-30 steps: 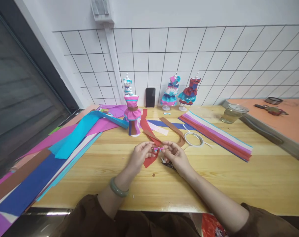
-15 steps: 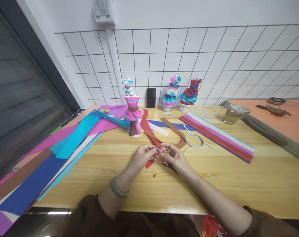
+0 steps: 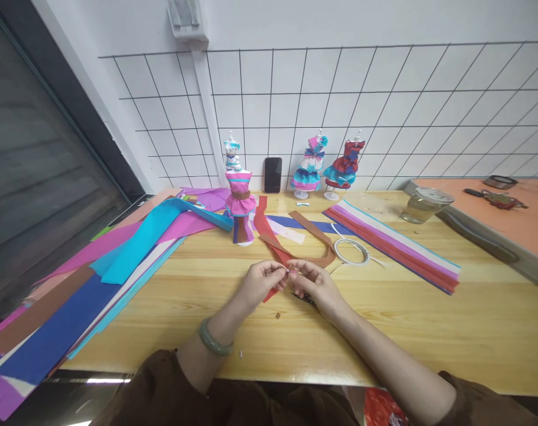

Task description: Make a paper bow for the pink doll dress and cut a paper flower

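Note:
My left hand [image 3: 262,283] and my right hand [image 3: 318,287] meet over the middle of the table, both closed in a pinch. Between their fingertips is a tiny pink paper piece [image 3: 290,271], mostly covered by the fingers. Below them a red paper strip [image 3: 265,228] runs toward me, with a brown paper strip [image 3: 315,231] curving beside it. Dark scissors [image 3: 305,299] lie partly hidden beneath my right hand. Farther back stands a small dress form [image 3: 241,204] in a pink paper dress with a brown waistband.
Coloured paper strips [image 3: 51,325] pile up at left. Two dressed forms, one blue and pink [image 3: 307,168], one red [image 3: 346,165], stand near the wall beside a phone [image 3: 273,175]. A tape roll [image 3: 351,251], fanned paper [image 3: 397,251] and a lidded cup [image 3: 424,205] lie rightward.
The pink piece has turned and shows less between my fingertips. My hands stay almost in place, still pinching; the view has shifted very slightly.

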The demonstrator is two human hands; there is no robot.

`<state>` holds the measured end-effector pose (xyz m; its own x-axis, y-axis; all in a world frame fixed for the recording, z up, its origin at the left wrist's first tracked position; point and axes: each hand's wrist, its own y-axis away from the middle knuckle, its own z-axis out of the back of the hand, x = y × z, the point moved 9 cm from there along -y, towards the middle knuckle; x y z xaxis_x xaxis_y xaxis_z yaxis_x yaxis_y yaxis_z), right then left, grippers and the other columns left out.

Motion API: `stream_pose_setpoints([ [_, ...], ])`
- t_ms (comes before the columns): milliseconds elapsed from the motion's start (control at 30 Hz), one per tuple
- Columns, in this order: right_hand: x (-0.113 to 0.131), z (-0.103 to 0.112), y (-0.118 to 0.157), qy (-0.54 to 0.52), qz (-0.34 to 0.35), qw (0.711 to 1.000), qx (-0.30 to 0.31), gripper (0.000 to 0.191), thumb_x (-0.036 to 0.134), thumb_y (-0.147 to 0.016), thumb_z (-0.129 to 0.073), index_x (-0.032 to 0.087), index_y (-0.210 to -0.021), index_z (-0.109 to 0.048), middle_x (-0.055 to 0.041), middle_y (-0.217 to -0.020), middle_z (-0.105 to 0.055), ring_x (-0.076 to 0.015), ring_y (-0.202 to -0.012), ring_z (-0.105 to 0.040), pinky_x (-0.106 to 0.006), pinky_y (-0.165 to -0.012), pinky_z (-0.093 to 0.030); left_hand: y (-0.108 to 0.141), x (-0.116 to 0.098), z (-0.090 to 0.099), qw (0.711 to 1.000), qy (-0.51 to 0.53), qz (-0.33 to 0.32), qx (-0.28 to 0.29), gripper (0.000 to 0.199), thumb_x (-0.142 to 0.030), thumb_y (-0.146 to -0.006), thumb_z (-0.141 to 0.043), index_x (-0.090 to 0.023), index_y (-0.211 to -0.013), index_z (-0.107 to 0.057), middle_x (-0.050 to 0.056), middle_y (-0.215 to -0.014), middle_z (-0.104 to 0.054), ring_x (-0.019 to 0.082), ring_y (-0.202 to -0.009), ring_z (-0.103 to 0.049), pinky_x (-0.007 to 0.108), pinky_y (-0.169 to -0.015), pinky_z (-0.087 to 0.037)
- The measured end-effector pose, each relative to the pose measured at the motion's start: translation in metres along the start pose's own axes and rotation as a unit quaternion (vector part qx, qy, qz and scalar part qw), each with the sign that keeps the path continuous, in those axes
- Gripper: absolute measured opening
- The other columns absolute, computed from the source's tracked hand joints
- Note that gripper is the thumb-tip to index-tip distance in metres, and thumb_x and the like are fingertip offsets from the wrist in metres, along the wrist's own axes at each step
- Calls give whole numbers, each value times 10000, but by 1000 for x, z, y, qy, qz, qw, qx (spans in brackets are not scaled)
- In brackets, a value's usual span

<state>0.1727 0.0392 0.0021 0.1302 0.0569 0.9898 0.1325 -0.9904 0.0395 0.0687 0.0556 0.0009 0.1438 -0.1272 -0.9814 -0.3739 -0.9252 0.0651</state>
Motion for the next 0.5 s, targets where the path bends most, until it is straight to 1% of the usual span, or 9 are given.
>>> stream_pose_setpoints([
  [133, 3, 1, 1, 1, 7, 1000, -14, 386, 386, -659, -683, 168, -961, -582, 35, -549, -521, -85, -436, -452, -220, -419, -354, 0, -5, -2, 999, -29, -28, 12, 241, -355, -707, -609, -116, -732, -611, 34, -623, -585, 100, -567, -531, 224, -565, -425],
  [267, 3, 0, 0, -3, 9, 1000, -11, 382, 372, -661, -685, 167, -963, -570, 44, -536, -515, -79, -429, -448, -208, -410, -340, 0, -4, -1, 997, -58, -45, 9, 244, -356, -717, -601, -112, -735, -604, 27, -628, -578, 94, -556, -523, 224, -566, -420],
  [400, 1, 2, -1, -8, 6, 1000, -22, 382, 362, -664, -684, 156, -961, -561, 51, -519, -515, -69, -413, -431, -205, -416, -347, -1, -2, -2, 998, -45, -39, 14, 269, -373, -718, -606, -108, -766, -610, 32, -652, -584, 89, -563, -524, 218, -563, -420],
  [500, 2, 4, -1, -19, 7, 999, -32, 387, 378, -651, -691, 161, -947, -568, 52, -518, -517, -73, -410, -432, -213, -417, -347, -1, 2, -1, 1000, 0, -9, 15, 316, -417, -714, -602, -104, -761, -607, 51, -687, -600, 100, -575, -549, 221, -555, -425],
])
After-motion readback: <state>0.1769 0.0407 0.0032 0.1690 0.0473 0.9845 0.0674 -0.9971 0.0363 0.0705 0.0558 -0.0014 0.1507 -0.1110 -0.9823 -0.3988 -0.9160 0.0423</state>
